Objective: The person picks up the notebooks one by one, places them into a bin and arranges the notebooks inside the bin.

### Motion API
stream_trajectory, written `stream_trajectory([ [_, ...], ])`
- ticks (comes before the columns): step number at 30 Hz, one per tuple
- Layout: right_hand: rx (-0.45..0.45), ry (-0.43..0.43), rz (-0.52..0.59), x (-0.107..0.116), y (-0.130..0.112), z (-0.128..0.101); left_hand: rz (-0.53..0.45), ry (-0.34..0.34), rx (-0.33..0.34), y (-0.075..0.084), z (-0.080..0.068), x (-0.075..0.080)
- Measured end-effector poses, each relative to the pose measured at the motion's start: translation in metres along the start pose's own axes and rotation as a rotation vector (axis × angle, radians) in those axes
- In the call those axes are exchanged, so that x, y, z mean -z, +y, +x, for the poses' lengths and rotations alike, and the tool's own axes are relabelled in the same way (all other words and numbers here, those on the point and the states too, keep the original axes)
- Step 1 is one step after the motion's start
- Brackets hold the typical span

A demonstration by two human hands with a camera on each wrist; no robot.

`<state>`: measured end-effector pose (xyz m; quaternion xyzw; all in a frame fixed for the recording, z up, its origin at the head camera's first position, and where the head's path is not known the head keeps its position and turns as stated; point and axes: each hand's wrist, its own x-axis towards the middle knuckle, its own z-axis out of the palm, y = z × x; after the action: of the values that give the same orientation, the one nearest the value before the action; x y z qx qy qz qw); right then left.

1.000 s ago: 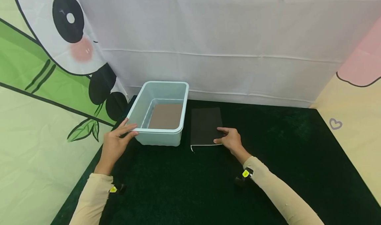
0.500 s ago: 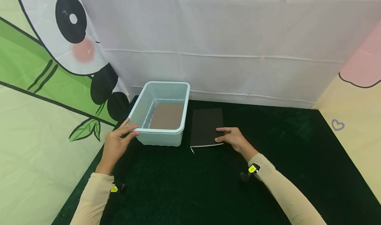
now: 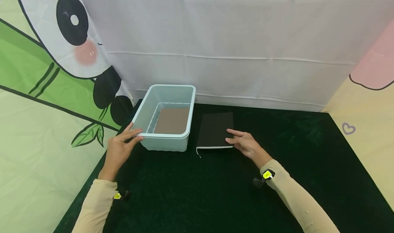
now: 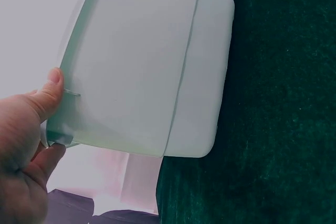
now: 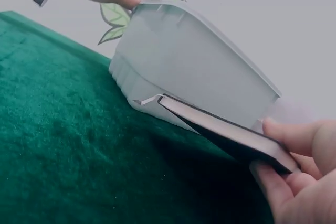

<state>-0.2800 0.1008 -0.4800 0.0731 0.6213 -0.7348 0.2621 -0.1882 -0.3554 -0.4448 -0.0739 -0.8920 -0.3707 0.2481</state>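
A black notebook (image 3: 215, 128) with white page edges and a white ribbon sits to the right of a pale blue plastic bin (image 3: 163, 142). My right hand (image 3: 246, 144) pinches the notebook's right edge, thumb on one cover and fingers under the other in the right wrist view. There the notebook (image 5: 226, 132) is tilted, its held edge raised off the cloth. My left hand (image 3: 120, 151) grips the bin's near left corner, thumb and fingers over the rim in the left wrist view. A flat brown-grey panel (image 3: 172, 120) covers part of the bin's floor.
Dark green cloth (image 3: 191, 192) covers the table. A white curtain (image 3: 231, 48) hangs right behind the bin. Printed fabric (image 3: 46, 140) lines the left side, and a yellow-and-pink sheet (image 3: 369, 99) the right.
The notebook's right side has lifted, and the notebook has shifted slightly right with my right hand. More of its page edge shows. My left hand and the bin stay in place.
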Motion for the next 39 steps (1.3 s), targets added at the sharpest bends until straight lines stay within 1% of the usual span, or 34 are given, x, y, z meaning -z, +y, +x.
stream_trajectory([
  [5,0.021,-0.025,0.063,0.005,-0.002,-0.006,-0.005,-0.005,0.004,0.0,0.0,0.001],
  [8,0.043,-0.035,0.122,0.008,-0.004,-0.011,-0.006,-0.004,-0.002,0.0,0.0,0.001],
  [15,0.089,-0.042,0.228,0.014,-0.013,-0.024,-0.021,-0.01,-0.001,0.001,0.001,-0.001],
  [19,0.105,-0.057,0.284,0.013,-0.021,-0.029,-0.016,-0.014,0.0,0.001,0.001,-0.002],
  [24,0.135,-0.08,0.316,0.005,-0.035,-0.034,0.014,-0.002,-0.005,0.0,0.0,0.0],
  [28,0.165,-0.102,0.335,-0.004,-0.047,-0.038,0.015,0.007,-0.013,0.001,0.0,0.001],
  [34,0.187,-0.105,0.379,-0.021,-0.063,-0.041,0.004,0.006,-0.021,0.002,0.0,-0.001],
  [39,0.204,-0.148,0.389,-0.038,-0.078,-0.042,0.011,0.011,-0.016,0.002,-0.001,-0.002],
])
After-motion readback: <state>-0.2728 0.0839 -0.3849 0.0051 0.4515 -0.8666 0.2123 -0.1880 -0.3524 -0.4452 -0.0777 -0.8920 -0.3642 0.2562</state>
